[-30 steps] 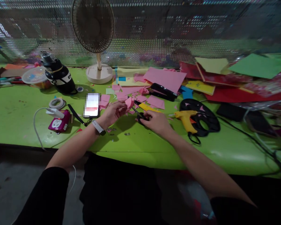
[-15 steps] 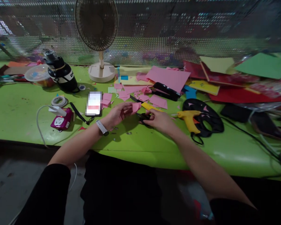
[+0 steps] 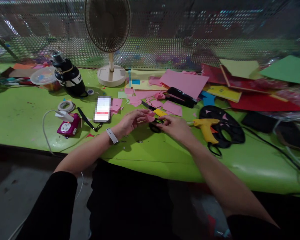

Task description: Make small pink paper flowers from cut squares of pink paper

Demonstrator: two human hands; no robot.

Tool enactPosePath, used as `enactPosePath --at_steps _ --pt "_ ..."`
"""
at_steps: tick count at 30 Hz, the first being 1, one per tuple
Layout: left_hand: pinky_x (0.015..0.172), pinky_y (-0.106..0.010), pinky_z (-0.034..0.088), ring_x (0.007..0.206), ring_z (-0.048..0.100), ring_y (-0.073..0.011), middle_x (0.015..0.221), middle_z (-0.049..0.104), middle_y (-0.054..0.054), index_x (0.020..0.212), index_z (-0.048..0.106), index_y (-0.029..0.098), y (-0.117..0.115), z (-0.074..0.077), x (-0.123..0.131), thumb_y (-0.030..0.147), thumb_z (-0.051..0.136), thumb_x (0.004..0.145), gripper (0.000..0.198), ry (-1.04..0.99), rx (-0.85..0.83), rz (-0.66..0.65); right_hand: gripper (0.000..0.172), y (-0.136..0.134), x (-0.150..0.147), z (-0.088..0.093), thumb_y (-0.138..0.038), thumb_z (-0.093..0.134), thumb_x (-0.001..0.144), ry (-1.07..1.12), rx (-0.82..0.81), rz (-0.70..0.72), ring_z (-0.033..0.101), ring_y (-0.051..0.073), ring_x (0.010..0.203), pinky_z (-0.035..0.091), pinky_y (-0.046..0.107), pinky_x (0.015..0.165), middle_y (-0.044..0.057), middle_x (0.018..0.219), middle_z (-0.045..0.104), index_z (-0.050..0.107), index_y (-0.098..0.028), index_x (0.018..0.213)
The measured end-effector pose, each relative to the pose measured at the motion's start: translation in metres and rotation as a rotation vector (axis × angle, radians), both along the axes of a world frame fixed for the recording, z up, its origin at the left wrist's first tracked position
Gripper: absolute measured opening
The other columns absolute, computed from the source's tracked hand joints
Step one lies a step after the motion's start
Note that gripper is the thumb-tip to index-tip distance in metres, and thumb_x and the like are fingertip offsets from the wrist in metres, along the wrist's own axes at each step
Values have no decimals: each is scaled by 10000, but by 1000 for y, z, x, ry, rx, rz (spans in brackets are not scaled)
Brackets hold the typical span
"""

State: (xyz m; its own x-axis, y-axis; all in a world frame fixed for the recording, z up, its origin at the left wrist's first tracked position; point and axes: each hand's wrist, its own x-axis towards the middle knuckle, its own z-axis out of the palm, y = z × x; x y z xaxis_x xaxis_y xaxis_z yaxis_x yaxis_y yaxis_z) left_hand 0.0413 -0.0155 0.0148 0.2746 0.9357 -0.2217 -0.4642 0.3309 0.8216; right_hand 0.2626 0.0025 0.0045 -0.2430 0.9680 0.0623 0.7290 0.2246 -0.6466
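My left hand [image 3: 131, 120] pinches a small folded pink paper piece [image 3: 149, 116] just above the green table [image 3: 20, 116]. My right hand [image 3: 176, 127] meets it from the right, thumb and forefinger closed on the piece's edge. Black-handled scissors [image 3: 154, 127] lie on the table right under the fingertips, blade pointing away to the left. A white band is on my left wrist. Pink scraps [image 3: 172, 107] and a yellow strip [image 3: 160, 112] lie just beyond the hands.
A fan [image 3: 111, 76], a black bottle [image 3: 70, 78], a phone [image 3: 103, 109], a tape roll [image 3: 66, 106] and a magenta socket [image 3: 67, 126] stand left. A yellow glue gun [image 3: 206, 126], a black stapler [image 3: 181, 96] and stacked coloured sheets [image 3: 240, 86] lie right. A mesh wall closes the back.
My right hand has come off the scissors' handles and moved to the pink piece. My left hand has brought the piece right and lower. The view has shifted slightly.
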Motion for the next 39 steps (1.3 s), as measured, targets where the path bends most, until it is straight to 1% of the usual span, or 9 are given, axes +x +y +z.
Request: enactPosePath --at_steps 3,6,10,14,16,20,29,35,39 --pt "978 -305 516 852 686 -122 997 753 -73 982 713 149 -2 -1 1 133 618 810 197 -29 7 14 286 -13 -4 7 -476 661 860 216 140 5 565 182 604 425 330 556 35 717 653 702 -222 986" --pt "994 -297 510 923 704 -129 1094 747 -89 990 702 147 -4 -3 2 123 637 809 194 -25 22 28 305 -24 -12 12 -483 666 862 322 197 108 578 174 648 483 330 598 44 821 674 663 -236 1040" --pt "1030 -314 496 997 703 -145 1126 741 -98 994 706 143 -7 -4 5 116 649 809 195 -12 49 18 239 -26 -19 12 -454 645 886 269 238 205 577 178 644 510 353 623 54 817 680 700 -237 972" --pt "1031 -324 494 1073 681 -163 1179 724 -97 1081 702 155 -10 0 4 128 688 825 257 44 58 -41 232 -22 -16 7 -420 583 946 186 313 323 658 247 846 553 440 800 81 921 730 771 -284 934" --pt "1002 -334 511 1026 689 -160 1159 722 -105 1122 678 152 -10 0 4 123 726 815 313 110 67 -55 257 -20 -13 5 -402 561 966 152 355 357 671 252 877 556 440 813 81 955 740 795 -297 977" --pt "936 -336 544 968 703 -154 1121 727 -118 1126 645 148 -7 -2 2 72 689 825 314 208 89 -37 276 -19 -7 3 -361 548 989 111 443 389 682 234 860 556 401 774 86 962 744 809 -282 1029" --pt "901 -304 573 1296 604 -272 1346 653 -132 1165 664 189 2 14 -18 -44 735 675 547 84 180 -87 289 -14 0 4 -355 536 992 66 477 356 695 255 934 564 433 844 86 999 759 819 -295 1005" --pt "918 -358 576 1062 703 -200 1242 693 -143 1111 702 135 13 9 -32 -11 776 663 477 253 164 -229 245 -11 -2 -4 -293 570 990 93 579 400 706 226 873 590 398 773 70 953 766 814 -278 1012" --pt "910 -351 580 924 709 -139 1077 750 -100 1037 712 122 16 0 -34 13 775 678 380 452 247 -268 192 -8 -4 -9 -270 625 961 90 585 497 710 204 844 609 369 711 54 975 767 792 -278 1054"
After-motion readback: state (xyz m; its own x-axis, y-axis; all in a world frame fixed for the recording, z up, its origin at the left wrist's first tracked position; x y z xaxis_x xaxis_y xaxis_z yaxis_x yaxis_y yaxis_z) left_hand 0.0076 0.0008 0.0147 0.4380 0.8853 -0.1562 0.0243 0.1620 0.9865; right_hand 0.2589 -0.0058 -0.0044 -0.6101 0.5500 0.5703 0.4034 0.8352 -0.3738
